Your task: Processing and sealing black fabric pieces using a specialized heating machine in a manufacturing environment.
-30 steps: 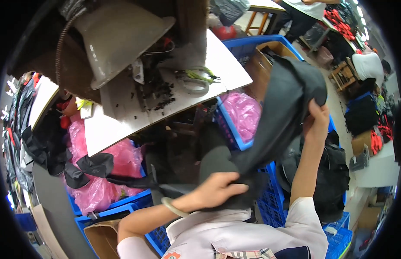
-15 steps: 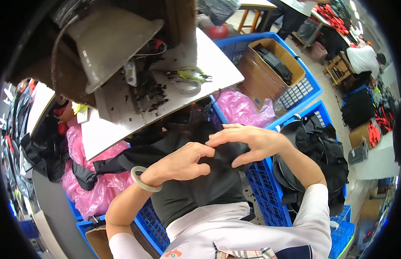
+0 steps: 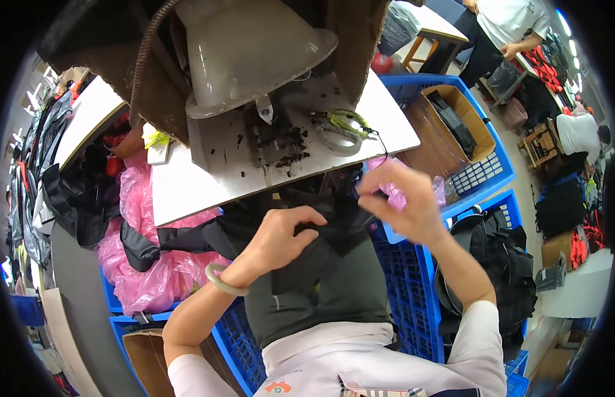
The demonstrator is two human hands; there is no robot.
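My left hand, with a pale bangle at its wrist, is curled over black fabric above my lap. Its thumb and forefinger bend around the fabric, and the other fingertips are hidden. To the right, my right hand is raised off the fabric near the table's corner, blurred by motion. Its thumb and forefinger come together in a pinch; whatever is between them is too small to make out. Yellow-green snips lie on the white table, beside a roll of tape and dark scraps.
A whitish lamp shade stands inside a cardboard box over the table. Blue crates hold a carton and black bags. Pink plastic bulges at the left. A person in a white top stands behind.
My right hand has moved away from the left, up and to the right, and its fingers have closed in. The left hand stays on the fabric. The view has shifted too.
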